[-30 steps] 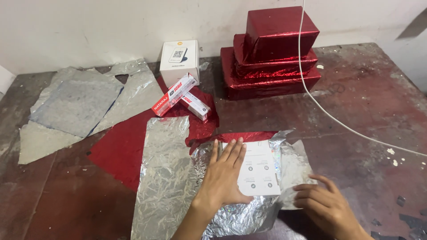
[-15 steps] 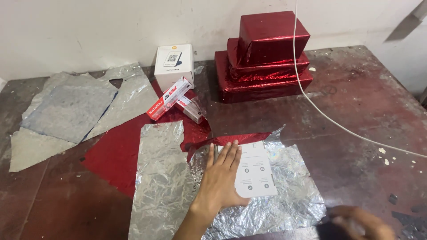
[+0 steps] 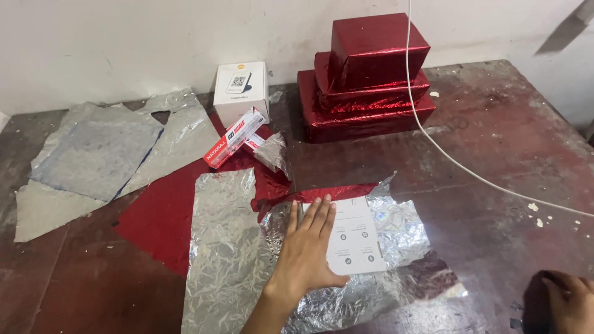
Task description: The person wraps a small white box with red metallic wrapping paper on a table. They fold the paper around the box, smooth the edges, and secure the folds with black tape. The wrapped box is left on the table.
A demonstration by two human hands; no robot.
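Observation:
My left hand (image 3: 307, 250) lies flat, fingers stretched out, on the left part of a white box (image 3: 359, 238). The box rests on a crinkled sheet of silver foil paper (image 3: 229, 260) whose right flap lies spread on the table. My right hand (image 3: 566, 303) is at the bottom right corner, well away from the foil, with its fingers curled beside a dark shape (image 3: 532, 306). Whether it grips anything cannot be made out.
Three red-wrapped boxes (image 3: 368, 74) are stacked at the back. A white cable (image 3: 458, 161) runs across the table's right side. A small white box (image 3: 241, 89), a red-and-white carton (image 3: 235, 137), red foil (image 3: 161, 210) and silver scraps (image 3: 99, 151) lie to the left.
My right hand let go of the foil's right flap and drew back to the bottom right corner. The flap now lies flatter. My left hand stayed on the box.

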